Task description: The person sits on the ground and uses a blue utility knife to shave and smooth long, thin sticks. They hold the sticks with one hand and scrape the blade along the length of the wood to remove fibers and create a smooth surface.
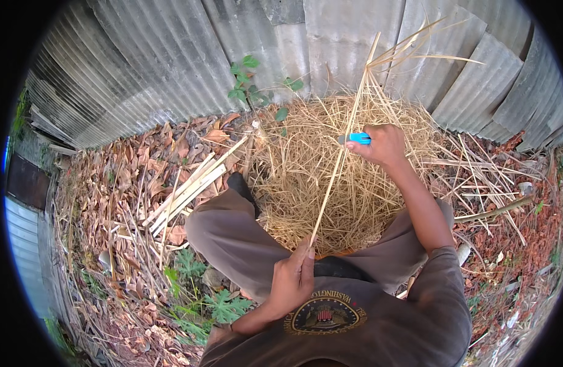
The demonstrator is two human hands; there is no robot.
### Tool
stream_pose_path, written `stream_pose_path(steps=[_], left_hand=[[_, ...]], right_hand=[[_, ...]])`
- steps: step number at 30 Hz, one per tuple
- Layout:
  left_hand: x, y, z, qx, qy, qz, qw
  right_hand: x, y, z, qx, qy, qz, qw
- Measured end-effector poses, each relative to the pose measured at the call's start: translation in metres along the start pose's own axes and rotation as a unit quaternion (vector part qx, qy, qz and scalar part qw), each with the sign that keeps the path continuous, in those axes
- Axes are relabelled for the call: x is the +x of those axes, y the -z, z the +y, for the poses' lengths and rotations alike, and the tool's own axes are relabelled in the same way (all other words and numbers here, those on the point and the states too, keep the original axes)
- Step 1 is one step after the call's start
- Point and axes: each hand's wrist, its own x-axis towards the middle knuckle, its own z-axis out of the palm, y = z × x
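Corrugated sheets [165, 67] stand behind leaves [141, 162], shavings [297, 177] and the strip [328, 196].

Grey corrugated metal sheets [171, 61] standing along the top, a green leafy vine [238, 93] before them, dry brown leaves [150, 144] strewn at left, a lobed-leaf plant [225, 306] (bright green) low among them, a pale blue panel [26, 244] at far left, reddish-brown litter [508, 260] at right

Dk tee [404, 327], grey-brn trousers [226, 235]
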Motion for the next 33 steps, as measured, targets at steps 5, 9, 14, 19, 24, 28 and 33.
stream_pose_path(steps=[5, 9, 14, 19, 24, 28, 33], left_hand=[[-0.026, 0.013, 0.007, 0.012, 0.029, -0.058, 0.998], [-0.038, 0.005, -0.010, -0.010, 0.004, -0.052, 0.999], [-0.015, 0.002, -0.024, -0.152, 0.116, -0.067, 0.979], [0.010, -0.014, -0.028, -0.336, 0.116, -0.022, 0.935], [0.042, -0.022, -0.015, -0.351, 0.096, 0.003, 0.931], [0.045, -0.023, 0.000, -0.326, 0.078, 0.001, 0.942], [0.048, -0.023, -0.002, -0.302, 0.059, 0.008, 0.951]], right_hand=[[0.027, -0.003, 0.060, -0.020, -0.211, -0.035, 0.977], [0.036, -0.011, 0.088, -0.026, -0.249, 0.027, 0.968], [0.035, -0.016, 0.101, 0.172, -0.330, -0.106, 0.922], [0.004, 0.049, 0.007, 0.179, -0.214, -0.139, 0.950], [-0.044, 0.036, -0.056, 0.158, 0.081, -0.071, 0.982], [-0.046, 0.029, -0.059, 0.118, 0.112, -0.024, 0.986], [-0.042, 0.017, -0.062, 0.145, 0.125, 0.009, 0.982]])
